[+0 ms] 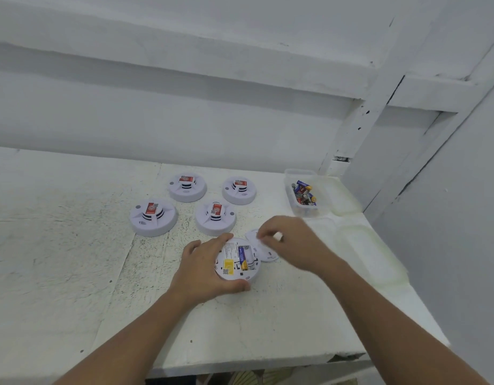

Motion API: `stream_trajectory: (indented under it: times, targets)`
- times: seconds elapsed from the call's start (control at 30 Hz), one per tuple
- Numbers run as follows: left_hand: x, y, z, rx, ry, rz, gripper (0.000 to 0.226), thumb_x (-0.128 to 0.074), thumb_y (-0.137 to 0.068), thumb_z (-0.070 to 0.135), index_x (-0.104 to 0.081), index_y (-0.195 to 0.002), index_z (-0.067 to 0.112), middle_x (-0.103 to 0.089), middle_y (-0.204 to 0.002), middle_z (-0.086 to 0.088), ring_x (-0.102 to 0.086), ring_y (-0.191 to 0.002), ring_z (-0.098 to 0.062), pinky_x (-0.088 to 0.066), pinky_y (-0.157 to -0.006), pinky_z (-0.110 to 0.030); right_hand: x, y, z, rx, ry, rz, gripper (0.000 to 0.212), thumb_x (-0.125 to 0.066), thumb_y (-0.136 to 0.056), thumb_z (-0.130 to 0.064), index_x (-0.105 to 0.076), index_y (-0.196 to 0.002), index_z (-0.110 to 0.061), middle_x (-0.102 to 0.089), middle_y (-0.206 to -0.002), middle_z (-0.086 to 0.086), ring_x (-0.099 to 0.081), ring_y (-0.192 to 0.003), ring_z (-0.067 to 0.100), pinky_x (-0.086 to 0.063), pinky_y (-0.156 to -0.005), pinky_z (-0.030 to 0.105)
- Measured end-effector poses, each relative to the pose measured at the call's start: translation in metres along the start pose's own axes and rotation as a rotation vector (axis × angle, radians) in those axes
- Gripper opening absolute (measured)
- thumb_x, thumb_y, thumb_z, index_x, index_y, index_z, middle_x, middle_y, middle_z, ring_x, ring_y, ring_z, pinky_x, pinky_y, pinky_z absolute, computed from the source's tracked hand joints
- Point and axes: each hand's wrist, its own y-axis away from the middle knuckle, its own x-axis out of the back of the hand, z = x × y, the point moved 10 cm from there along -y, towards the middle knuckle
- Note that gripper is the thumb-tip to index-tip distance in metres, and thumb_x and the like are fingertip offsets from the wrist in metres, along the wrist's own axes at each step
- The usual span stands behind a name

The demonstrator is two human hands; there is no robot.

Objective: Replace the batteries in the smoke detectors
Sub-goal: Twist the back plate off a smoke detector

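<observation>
Detector (237,259), opened, seemed light, stiff, slick; my left grip (201,270) curled round its rim, the safest hold. Right grip (290,240) blurred; I could not tell its state.

Your right hand (290,243), right of centre, is blurred, so you cannot tell whether its fingertips pinch anything, and it hides part of the cover (263,252). Your left hand (204,270) covers the left rim of the detector (237,262). The detector's label print is too small to read, and both forearms run off the bottom edge.
</observation>
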Motion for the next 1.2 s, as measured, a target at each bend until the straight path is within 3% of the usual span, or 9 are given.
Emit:
stream_trajectory:
  times: [0.1,0.17,0.27,0.37,0.63,0.73,0.9,1.07,1.2]
  targets:
    - [-0.001,-0.002,0.001,-0.027,-0.013,0.023,0.103,-0.073,-0.048,0.072,-0.037,-0.137,0.036,-0.045,-0.105,0.035,-0.017,-0.100,0.032,-0.014,-0.112,-0.030,-0.038,-0.001,-0.015,0.074,0.091,-0.159,0.018,-0.057,-0.090,-0.013,-0.072,-0.101,-0.011,-0.069,-0.102,0.001,-0.057,-0.093,0.014,-0.044,-0.082,0.024]
    - [-0.003,-0.003,-0.001,-0.030,-0.019,0.017,0.101,-0.074,-0.048,0.071,-0.038,-0.136,0.036,-0.046,-0.103,0.036,-0.023,-0.102,0.030,-0.013,-0.113,-0.030,-0.055,-0.003,-0.021,0.123,0.203,-0.230,0.016,-0.057,-0.090,-0.016,-0.072,-0.093,-0.011,-0.066,-0.088,0.004,-0.052,-0.086,0.020,-0.041,-0.074,0.031]
    - [-0.003,-0.005,-0.002,-0.034,-0.025,0.015,0.101,-0.073,-0.046,0.073,-0.039,-0.134,0.037,-0.050,-0.100,0.035,-0.033,-0.101,0.024,-0.015,-0.113,-0.033,-0.066,-0.004,-0.023,0.150,0.320,-0.268,0.018,-0.054,-0.092,-0.020,-0.067,-0.085,-0.010,-0.051,-0.074,0.004,-0.043,-0.076,0.020,-0.029,-0.060,0.028]
    - [-0.003,-0.005,-0.003,-0.035,-0.017,0.013,0.101,-0.073,-0.045,0.072,-0.040,-0.133,0.036,-0.049,-0.098,0.035,-0.029,-0.099,0.029,-0.015,-0.112,-0.030,-0.067,-0.003,-0.027,0.195,0.433,-0.296,0.023,-0.048,-0.095,-0.023,-0.066,-0.089,-0.010,-0.050,-0.074,0.003,-0.042,-0.077,0.018,-0.024,-0.064,0.026]
    - [-0.005,-0.007,-0.003,-0.050,-0.019,0.015,0.101,-0.069,-0.043,0.076,-0.040,-0.132,0.037,-0.051,-0.095,0.034,-0.038,-0.096,0.021,-0.016,-0.113,-0.032,-0.073,-0.007,-0.036,0.289,0.594,-0.355,0.022,-0.047,-0.091,-0.018,-0.064,-0.082,-0.007,-0.040,-0.060,0.001,-0.045,-0.070,0.021,-0.017,-0.050,0.024]
    - [-0.006,-0.008,-0.004,-0.049,-0.014,0.012,0.101,-0.068,-0.043,0.078,-0.040,-0.131,0.037,-0.052,-0.096,0.033,-0.046,-0.096,0.013,-0.017,-0.112,-0.033,-0.076,-0.008,-0.038,0.296,0.613,-0.386,0.016,-0.050,-0.088,-0.018,-0.061,-0.080,-0.009,-0.035,-0.058,-0.001,-0.046,-0.070,0.021,-0.024,-0.056,0.025]
    - [-0.006,-0.008,-0.005,-0.053,-0.001,0.013,0.103,-0.067,-0.042,0.080,-0.041,-0.131,0.036,-0.055,-0.095,0.030,-0.048,-0.096,0.011,-0.018,-0.112,-0.035,-0.078,-0.008,-0.039,0.320,0.625,-0.409,0.014,-0.054,-0.084,-0.018,-0.062,-0.082,-0.007,-0.048,-0.067,0.007,-0.049,-0.068,0.023,-0.032,-0.061,0.026]
    - [-0.005,-0.007,-0.003,-0.063,-0.003,0.022,0.098,-0.068,-0.042,0.079,-0.043,-0.127,0.037,-0.058,-0.092,0.028,-0.054,-0.094,0.006,-0.018,-0.112,-0.035,-0.078,-0.006,-0.046,0.363,0.598,-0.415,0.010,-0.059,-0.079,-0.014,-0.049,-0.074,-0.013,-0.039,-0.061,0.003,-0.046,-0.066,0.024,-0.041,-0.064,0.032]
    - [-0.004,-0.007,-0.001,-0.072,-0.001,0.031,0.096,-0.069,-0.043,0.078,-0.043,-0.126,0.037,-0.057,-0.093,0.029,-0.051,-0.094,0.009,-0.018,-0.112,-0.033,-0.072,-0.006,-0.043,0.340,0.545,-0.355,0.012,-0.059,-0.078,-0.014,-0.061,-0.087,-0.008,-0.047,-0.071,0.005,-0.050,-0.072,0.026,-0.032,-0.063,0.029]
